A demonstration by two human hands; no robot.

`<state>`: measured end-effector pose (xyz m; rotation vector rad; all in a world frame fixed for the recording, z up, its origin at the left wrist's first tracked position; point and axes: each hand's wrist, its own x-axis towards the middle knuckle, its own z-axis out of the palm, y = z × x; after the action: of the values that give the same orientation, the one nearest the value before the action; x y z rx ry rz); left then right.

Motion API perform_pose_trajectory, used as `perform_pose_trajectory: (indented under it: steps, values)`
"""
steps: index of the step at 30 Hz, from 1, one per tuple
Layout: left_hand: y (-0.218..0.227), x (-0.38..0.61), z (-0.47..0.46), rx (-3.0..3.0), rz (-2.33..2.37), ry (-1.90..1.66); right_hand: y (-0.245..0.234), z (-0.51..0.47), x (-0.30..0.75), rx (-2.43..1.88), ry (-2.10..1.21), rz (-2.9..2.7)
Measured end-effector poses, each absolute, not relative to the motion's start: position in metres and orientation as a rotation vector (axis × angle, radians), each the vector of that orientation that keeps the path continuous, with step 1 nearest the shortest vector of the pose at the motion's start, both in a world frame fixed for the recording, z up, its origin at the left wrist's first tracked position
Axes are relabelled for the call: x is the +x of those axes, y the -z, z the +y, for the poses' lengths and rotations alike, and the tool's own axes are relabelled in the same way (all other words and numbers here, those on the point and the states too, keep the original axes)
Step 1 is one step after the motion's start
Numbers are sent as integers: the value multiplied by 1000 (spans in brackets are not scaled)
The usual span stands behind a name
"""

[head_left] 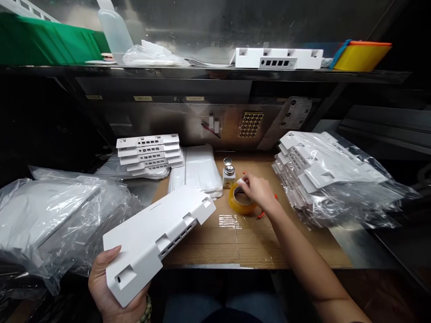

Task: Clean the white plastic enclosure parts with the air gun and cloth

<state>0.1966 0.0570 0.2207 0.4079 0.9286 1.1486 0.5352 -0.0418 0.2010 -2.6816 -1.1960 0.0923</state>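
Observation:
My left hand (116, 287) is closed round the near end of a white plastic router housing (151, 229), tilted, with its row of port openings towards me. My right hand (258, 190) is closed in a pinch on a small white wad (241, 181); its material cannot be made out. Under those fingers lies a roll of yellowish clear tape (235, 204). Just behind the tape stands a small dispenser bottle (229, 175) with its metal lid up. Parts of a red-handled tool (261, 215) show beside the tape, mostly hidden by my hand.
Stacked white housings (148, 152) stand at the back left, beside a pile of flat plastic bags (200, 168). Bagged housings lie in a heap (43, 220) at left and a stack (323, 166) at right. A metal shelf (208, 73) crosses above the cardboard-covered bench (208, 249).

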Motion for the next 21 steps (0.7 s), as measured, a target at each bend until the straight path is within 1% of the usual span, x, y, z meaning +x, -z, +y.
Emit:
perform_pose_trajectory:
  steps: [3, 5, 12, 15, 18, 21]
  values:
    - [-222, 202, 56, 369, 907, -1161, -221, -26, 549, -2570, 39, -1269]
    - [-221, 204, 54, 330, 888, -1145, -228, -10, 555, -2528, 67, -1322]
    - [-216, 202, 53, 230, 713, -1104, -228, 24, 560, -2533, 56, -1426]
    - [-209, 199, 57, 216, 596, -1079, -232, 22, 559, -2510, 44, -1417]
    - [-200, 194, 58, 253, 399, -1008, -242, 6, 549, -2439, 100, -1357]
    - [-195, 193, 57, 286, 200, -941, -249, -25, 515, -2176, 151, -1268]
